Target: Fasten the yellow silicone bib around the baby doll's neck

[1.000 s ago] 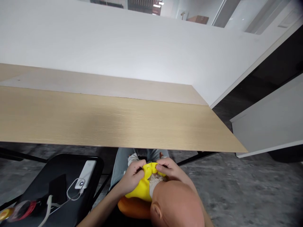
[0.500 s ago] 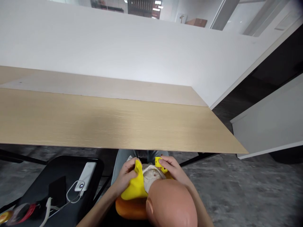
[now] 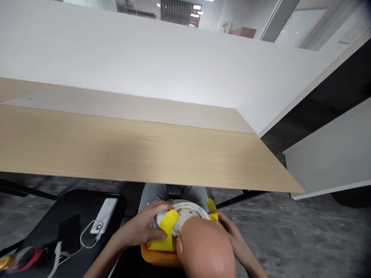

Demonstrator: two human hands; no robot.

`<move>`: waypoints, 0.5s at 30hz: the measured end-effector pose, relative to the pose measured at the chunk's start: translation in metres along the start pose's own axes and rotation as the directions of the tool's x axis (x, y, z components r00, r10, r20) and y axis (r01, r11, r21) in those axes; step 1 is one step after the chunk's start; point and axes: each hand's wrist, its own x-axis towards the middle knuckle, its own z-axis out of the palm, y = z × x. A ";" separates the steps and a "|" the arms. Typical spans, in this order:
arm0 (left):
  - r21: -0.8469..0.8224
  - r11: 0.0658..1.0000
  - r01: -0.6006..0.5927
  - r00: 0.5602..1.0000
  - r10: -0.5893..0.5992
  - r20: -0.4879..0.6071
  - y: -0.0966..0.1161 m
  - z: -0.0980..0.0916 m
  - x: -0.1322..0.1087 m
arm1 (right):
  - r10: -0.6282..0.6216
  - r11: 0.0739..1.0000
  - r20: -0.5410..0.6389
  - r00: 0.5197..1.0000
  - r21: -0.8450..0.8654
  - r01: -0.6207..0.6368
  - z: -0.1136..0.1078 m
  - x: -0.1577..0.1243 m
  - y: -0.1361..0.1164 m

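Note:
A bald baby doll point(image 3: 207, 249) sits on my lap with its back to me, in pale clothing point(image 3: 185, 216). A yellow bib point(image 3: 165, 233) with a rounded strap end stands up at the left of its neck. My left hand point(image 3: 149, 224) curls round that side, thumb against the yellow material and fingers over the doll's far side. On the right, my right hand point(image 3: 228, 227) grips the bib's other strap point(image 3: 212, 208), its fingertips partly behind the doll. An orange padded piece point(image 3: 159, 259) lies under the bib. The doll's front is hidden.
A wooden table point(image 3: 130, 150) spans ahead, its near edge just beyond my knees. At my left, a black chair seat point(image 3: 95, 258) carries a white power bank point(image 3: 104, 215) with a cable, a dark phone-like slab point(image 3: 69, 233) and a bottle point(image 3: 27, 258). A white panel point(image 3: 333, 150) stands right.
My right hand has moved outward to the right with the yellow strap. My left hand has shifted left and over the doll's side, and the left strap now folds toward the doll's neck.

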 end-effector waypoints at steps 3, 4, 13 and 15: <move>0.023 1.000 0.009 0.998 -0.008 -0.056 -0.003 0.005 0.005 | 0.064 0.994 0.070 0.996 0.085 -0.070 -0.002 -0.018 0.007; 0.034 0.999 0.024 0.996 -0.021 -0.087 -0.005 0.007 0.007 | 0.077 0.992 0.088 0.993 0.096 -0.086 -0.002 -0.022 0.006; 0.015 0.999 -0.034 0.956 0.037 -0.291 -0.007 0.016 0.020 | -0.067 0.993 -0.216 0.974 0.076 0.086 0.024 0.006 0.008; -0.037 0.999 -0.025 0.954 0.013 -0.298 -0.005 0.010 0.022 | -0.133 0.987 -0.291 0.947 0.047 0.153 0.025 0.018 0.011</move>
